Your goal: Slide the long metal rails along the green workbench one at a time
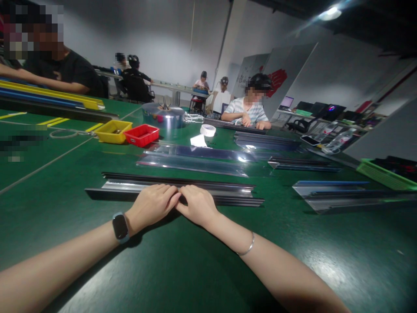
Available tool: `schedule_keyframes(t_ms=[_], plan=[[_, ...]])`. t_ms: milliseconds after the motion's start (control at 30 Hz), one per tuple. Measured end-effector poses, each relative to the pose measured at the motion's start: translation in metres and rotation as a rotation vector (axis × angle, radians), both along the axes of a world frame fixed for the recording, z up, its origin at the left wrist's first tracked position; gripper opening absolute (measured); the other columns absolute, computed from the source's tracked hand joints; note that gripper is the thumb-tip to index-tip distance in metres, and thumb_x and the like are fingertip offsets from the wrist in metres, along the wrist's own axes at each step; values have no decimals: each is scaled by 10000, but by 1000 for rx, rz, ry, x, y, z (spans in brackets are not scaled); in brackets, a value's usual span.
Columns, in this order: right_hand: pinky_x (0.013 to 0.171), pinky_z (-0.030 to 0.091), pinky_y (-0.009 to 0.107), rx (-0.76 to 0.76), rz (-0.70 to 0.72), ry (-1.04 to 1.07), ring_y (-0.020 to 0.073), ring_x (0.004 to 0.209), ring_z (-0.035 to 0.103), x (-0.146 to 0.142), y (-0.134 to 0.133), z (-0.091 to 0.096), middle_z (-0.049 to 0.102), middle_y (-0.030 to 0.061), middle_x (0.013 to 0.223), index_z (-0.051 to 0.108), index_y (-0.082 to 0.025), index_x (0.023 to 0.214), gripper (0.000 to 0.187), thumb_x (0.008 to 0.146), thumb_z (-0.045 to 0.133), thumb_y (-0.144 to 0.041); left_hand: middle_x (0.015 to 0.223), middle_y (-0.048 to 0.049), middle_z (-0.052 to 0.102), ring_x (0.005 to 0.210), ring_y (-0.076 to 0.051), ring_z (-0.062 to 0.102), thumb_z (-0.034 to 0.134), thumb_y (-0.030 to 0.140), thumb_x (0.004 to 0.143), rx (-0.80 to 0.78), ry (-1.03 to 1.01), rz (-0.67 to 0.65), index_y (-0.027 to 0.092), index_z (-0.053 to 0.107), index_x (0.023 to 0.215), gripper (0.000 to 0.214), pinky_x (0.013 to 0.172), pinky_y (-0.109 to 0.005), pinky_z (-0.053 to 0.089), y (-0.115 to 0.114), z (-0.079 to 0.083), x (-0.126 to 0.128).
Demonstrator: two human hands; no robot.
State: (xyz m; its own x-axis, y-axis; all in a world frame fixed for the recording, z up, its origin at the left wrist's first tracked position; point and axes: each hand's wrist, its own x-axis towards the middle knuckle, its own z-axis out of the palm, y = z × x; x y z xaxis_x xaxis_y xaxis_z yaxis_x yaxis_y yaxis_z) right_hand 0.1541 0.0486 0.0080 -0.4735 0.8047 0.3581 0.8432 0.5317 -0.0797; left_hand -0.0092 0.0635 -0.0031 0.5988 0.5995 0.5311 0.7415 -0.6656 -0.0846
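A long black channel-shaped profile point(234, 198) with a shiny silvery inside lies crosswise on the green table in front of me. My left hand point(154, 202), below a wrist with a smartwatch point(120, 227), is curled over the profile's near wall at about its middle. Right beside it, my right hand point(197, 205) bends over the same wall, with a thin bracelet point(250, 245) farther up the arm. Both thumbs rest on the near side and almost meet. The fingertips are hidden inside the channel.
Beyond the profile lie clear plastic strips point(195, 165). A yellow bin point(112, 135), red bin point(142, 138), round metal container point(163, 119) and tape roll point(207, 130) stand farther back. More profiles point(345, 200) lie right, near a green basket point(384, 176). Co-workers sit around.
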Motion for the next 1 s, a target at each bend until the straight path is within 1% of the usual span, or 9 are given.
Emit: schedule_keyframes(t_ms=[233, 467, 667, 833, 1000], plan=[[649, 392, 265, 14, 0, -55, 165, 768, 534, -1, 3, -3, 585, 25, 789, 508, -182, 851, 228, 792, 457, -396, 665, -26, 557, 635, -146, 503, 356, 294, 841, 13, 27, 18, 180, 536, 721, 245, 604, -278, 353, 1, 0, 2], [637, 401, 266, 5, -24, -112, 169, 772, 542, -3, 7, -4, 582, 34, 781, 511, -182, 820, 210, 821, 422, -372, 642, -24, 537, 629, -147, 501, 359, 289, 839, 26, 59, 21, 182, 530, 690, 251, 599, -277, 350, 3, -1, 2], [641, 399, 271, 13, 16, -147, 166, 757, 549, -1, 7, -2, 585, 38, 770, 509, -173, 807, 193, 833, 401, -330, 625, -25, 532, 622, -141, 498, 363, 294, 836, 24, 23, 12, 177, 532, 672, 263, 582, -268, 345, 1, 0, 2], [634, 397, 258, 22, 8, -136, 158, 752, 547, -1, 5, -3, 583, 36, 766, 514, -172, 801, 185, 828, 411, -325, 602, -24, 521, 600, -133, 496, 359, 294, 835, 41, 1, -7, 176, 535, 653, 279, 561, -259, 346, 1, 1, 2], [624, 401, 257, 45, -9, -111, 162, 757, 542, -1, 4, -6, 582, 30, 769, 510, -179, 813, 195, 826, 409, -345, 609, -24, 531, 612, -137, 505, 364, 303, 833, 36, 34, 9, 179, 544, 671, 272, 567, -264, 351, 1, 1, 2]])
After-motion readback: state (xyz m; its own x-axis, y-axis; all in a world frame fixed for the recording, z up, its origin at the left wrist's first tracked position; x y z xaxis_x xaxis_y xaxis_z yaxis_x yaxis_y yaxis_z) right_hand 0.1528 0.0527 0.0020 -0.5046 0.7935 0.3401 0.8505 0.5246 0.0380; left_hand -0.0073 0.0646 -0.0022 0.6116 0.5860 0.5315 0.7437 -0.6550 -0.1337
